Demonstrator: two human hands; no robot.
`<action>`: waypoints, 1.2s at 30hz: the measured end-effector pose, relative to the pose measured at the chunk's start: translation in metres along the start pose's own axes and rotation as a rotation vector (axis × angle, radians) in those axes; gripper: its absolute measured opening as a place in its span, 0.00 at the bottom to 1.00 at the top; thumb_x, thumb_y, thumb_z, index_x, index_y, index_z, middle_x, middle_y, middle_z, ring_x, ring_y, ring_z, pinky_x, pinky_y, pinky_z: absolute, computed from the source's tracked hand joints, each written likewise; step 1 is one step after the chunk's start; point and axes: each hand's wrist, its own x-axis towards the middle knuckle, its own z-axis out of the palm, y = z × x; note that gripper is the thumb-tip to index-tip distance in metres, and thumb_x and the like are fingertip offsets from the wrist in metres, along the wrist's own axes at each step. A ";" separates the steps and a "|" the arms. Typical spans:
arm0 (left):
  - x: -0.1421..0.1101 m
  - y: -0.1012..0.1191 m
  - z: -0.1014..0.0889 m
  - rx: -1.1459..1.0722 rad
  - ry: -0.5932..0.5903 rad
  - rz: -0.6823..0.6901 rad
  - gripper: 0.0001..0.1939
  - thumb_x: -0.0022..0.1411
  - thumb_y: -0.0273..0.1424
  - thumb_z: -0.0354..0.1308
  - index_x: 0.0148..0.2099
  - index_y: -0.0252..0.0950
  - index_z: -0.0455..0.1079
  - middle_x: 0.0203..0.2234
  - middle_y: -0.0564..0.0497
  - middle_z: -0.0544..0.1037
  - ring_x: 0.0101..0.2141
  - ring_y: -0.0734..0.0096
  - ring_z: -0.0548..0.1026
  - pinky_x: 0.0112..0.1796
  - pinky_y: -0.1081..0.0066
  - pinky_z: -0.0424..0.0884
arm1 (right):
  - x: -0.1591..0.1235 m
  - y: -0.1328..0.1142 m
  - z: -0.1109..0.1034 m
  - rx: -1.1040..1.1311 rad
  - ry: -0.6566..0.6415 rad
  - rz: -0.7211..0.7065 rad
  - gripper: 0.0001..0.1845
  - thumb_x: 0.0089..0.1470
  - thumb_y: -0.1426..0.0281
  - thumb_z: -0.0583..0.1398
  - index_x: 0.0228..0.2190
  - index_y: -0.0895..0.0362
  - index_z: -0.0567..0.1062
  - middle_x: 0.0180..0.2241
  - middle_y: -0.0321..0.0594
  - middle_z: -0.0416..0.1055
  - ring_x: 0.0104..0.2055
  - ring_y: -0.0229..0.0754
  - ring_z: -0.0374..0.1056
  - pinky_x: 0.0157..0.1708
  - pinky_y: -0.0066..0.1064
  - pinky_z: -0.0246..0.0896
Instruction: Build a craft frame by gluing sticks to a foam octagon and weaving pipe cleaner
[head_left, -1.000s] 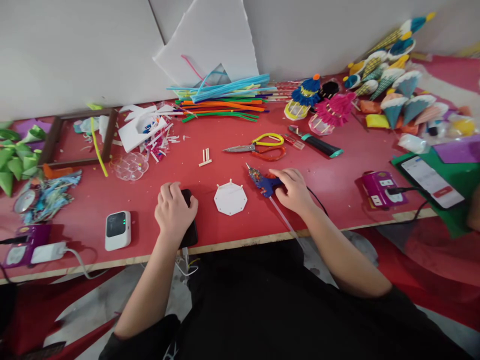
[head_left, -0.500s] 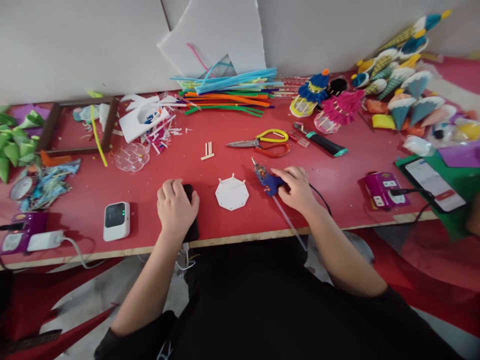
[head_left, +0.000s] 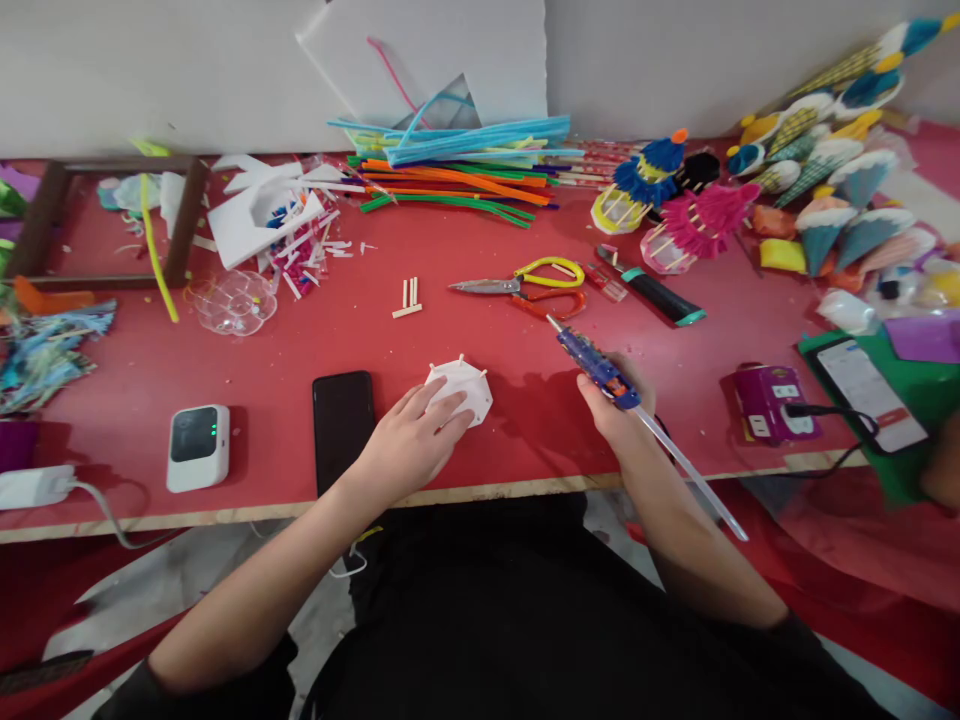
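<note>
My right hand grips a blue hot glue gun, its nozzle pointing up and left over the table. A long clear glue stick trails out of its back end. My left hand reaches over a white octagonal board, with the fingers stretched out across its left and front part. A few short pale pegs stand along the board's far edge. Just beyond lie several short wooden sticks. Scissors with yellow and orange handles rest past the glue gun's tip.
Left of my left arm are a black phone and a white device with a screen. Pipe cleaners pile at the back. A utility knife, tasselled crafts and a purple power socket occupy the right.
My left hand has left the phone and moved right onto the white board. My right hand has lifted the glue gun from the table and shifted it right. The view has shifted a little.
</note>
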 end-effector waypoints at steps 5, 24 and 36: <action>-0.003 -0.004 0.002 0.031 -0.003 0.011 0.17 0.69 0.20 0.53 0.55 0.37 0.74 0.56 0.47 0.79 0.57 0.56 0.76 0.50 0.61 0.77 | 0.001 -0.003 -0.001 0.024 0.006 0.031 0.06 0.49 0.67 0.63 0.33 0.53 0.75 0.28 0.35 0.75 0.30 0.44 0.73 0.32 0.35 0.70; -0.007 0.026 -0.015 -0.006 0.218 -0.076 0.07 0.63 0.26 0.63 0.45 0.36 0.73 0.39 0.49 0.83 0.42 0.62 0.80 0.40 0.65 0.78 | -0.003 -0.026 -0.005 0.017 -0.225 -0.042 0.12 0.44 0.74 0.61 0.34 0.52 0.78 0.30 0.36 0.79 0.30 0.43 0.75 0.33 0.35 0.74; -0.025 -0.030 -0.016 0.219 -0.002 -0.793 0.26 0.61 0.36 0.58 0.56 0.24 0.66 0.51 0.24 0.71 0.48 0.31 0.72 0.39 0.45 0.74 | -0.012 -0.017 0.006 -0.053 -0.066 -0.034 0.08 0.45 0.71 0.62 0.32 0.51 0.76 0.26 0.36 0.78 0.26 0.46 0.74 0.28 0.37 0.73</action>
